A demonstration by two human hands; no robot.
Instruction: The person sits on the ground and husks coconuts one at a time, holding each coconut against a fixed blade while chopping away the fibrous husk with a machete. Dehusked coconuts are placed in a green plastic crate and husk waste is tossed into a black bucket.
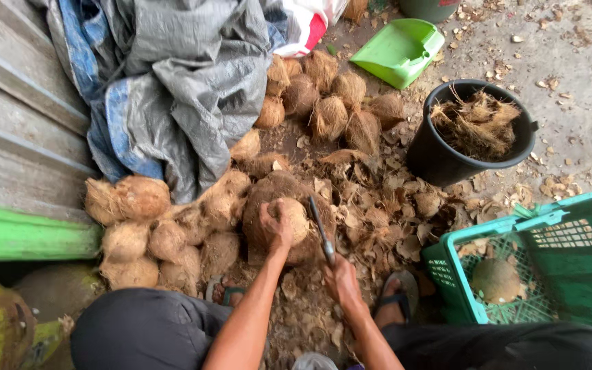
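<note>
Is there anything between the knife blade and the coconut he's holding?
Nothing visible. The left hand holds the coconut on a husk block; the right hand holds the knife just right of it, with only open air between blade and shell.

Both bare arms reach toward frame centre; left hand (277,223) cupped with fingers curled, right hand (339,276) fisted.

Black bucket (440,161) w/ husk, green crate (549,226), green dustpan (399,51), grey tarp (186,75)
</note>
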